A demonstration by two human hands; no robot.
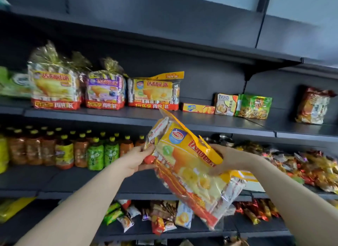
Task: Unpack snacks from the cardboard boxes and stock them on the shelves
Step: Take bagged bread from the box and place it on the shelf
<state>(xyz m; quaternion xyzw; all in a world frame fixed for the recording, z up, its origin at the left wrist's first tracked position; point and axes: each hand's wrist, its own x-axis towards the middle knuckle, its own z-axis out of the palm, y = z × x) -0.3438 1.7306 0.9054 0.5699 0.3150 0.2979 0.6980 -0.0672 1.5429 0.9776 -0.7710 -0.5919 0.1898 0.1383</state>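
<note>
- Two hands share one load here: a big yellow snack pack, held tilted in mid-air in front of the shelving, its yellow header flap pointing up towards the shelf above.
- The left hand grips the pack's upper left end, fingers curled round the edge with the thumb on the near face, and that looks like the steering hand, holding the angle.
- The right hand grips the pack near its header flap; its fingers are mostly hidden behind the wrapping, so I cannot tell how wide they spread, but they clearly clasp the pack.
- A two-handed hold makes sense: the pack is long, soft and crinkly, and would sag from one end.
- Just behind the hands, the drinks shelf carries rows of bottles on the left and a heap of loose wrapped snacks on the right.
- Below that, small snack bags lie scattered on a lower shelf.
- Further up, the target shelf already shows a matching yellow pack upright beside two similar tied bundles, then small boxes.
- My call: this pack is heading for the open stretch right of its twin, and will want turning upright first.
- No cardboard box is in view.
</note>
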